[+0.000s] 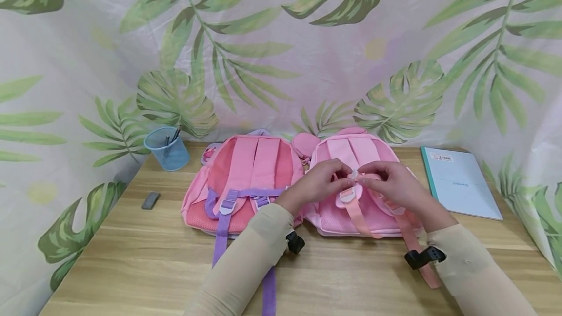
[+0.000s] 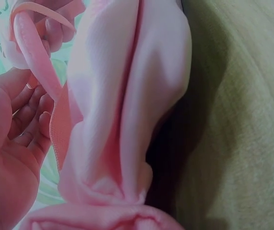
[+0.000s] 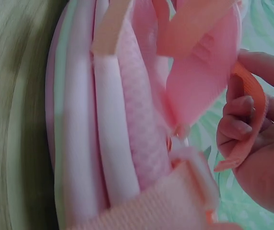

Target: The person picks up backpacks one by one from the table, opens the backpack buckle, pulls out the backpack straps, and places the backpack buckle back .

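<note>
A light pink backpack lies on the table with its shoulder straps facing up. Above it, my left hand and right hand meet, fingertips close together at a small white buckle. Thumb and fingers of the left hand pinch the buckle; the right hand pinches an orange strap beside it, whose loose end hangs across the curled fingers in the right wrist view. Fingers partly hide how the buckle parts sit. A white strap adjuster with an orange webbing tail hangs just below the left hand.
To the left lies a second pink backpack with purple straps. A blue mesh pen cup and a small grey block are farther left. At the right is a light blue notebook. A leaf-print curtain hangs behind.
</note>
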`<action>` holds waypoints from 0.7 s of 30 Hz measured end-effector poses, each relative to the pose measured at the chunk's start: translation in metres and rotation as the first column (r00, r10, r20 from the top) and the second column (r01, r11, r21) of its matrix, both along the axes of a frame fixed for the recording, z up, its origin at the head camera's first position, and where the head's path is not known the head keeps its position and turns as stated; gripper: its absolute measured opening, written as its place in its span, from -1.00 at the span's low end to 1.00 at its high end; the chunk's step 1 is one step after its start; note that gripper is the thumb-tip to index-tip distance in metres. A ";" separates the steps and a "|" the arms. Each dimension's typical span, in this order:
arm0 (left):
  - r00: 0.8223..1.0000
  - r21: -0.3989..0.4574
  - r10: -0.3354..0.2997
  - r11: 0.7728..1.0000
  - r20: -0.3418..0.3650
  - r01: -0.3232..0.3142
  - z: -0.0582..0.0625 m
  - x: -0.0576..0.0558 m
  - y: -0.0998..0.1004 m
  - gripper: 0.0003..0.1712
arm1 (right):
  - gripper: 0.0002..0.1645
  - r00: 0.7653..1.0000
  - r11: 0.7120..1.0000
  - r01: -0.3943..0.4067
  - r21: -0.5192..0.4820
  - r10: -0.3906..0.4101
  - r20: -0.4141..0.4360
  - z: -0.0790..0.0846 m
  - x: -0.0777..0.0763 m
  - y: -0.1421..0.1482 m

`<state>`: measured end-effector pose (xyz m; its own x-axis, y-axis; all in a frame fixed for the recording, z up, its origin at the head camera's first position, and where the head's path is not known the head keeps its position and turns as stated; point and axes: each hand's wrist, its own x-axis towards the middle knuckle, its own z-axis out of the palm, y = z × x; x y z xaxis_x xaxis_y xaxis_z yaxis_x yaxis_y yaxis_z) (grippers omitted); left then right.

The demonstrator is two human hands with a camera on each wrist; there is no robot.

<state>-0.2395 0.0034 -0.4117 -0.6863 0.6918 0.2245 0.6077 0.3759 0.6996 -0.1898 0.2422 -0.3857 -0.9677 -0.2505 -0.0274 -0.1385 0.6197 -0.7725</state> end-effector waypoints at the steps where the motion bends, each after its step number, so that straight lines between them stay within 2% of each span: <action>1: 1.000 0.000 0.002 1.000 0.002 -0.002 0.000 0.000 0.000 -0.76 | -0.52 1.000 1.000 0.006 -0.004 -0.006 0.004 -0.001 0.001 0.003; 5: 1.000 -0.005 0.013 1.000 0.003 -0.013 0.000 0.000 0.001 -0.76 | -0.52 1.000 1.000 0.000 -0.013 0.000 -0.012 -0.002 0.003 0.013; 11: 1.000 0.003 0.019 1.000 0.015 -0.019 -0.001 0.000 0.000 -0.75 | -0.63 0.999 0.998 -0.046 -0.042 0.046 -0.021 -0.002 0.007 0.018; 21: 0.998 0.011 0.021 1.000 0.061 -0.021 -0.001 0.000 0.001 -0.74 | -0.64 0.999 1.000 -0.010 -0.001 0.010 -0.039 -0.007 0.006 0.018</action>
<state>-0.2393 0.0047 -0.4129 -0.7132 0.6748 0.1898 0.5561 0.3800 0.7392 -0.1838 0.2605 -0.3924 -0.9656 -0.2600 0.0110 -0.1749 0.6172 -0.7671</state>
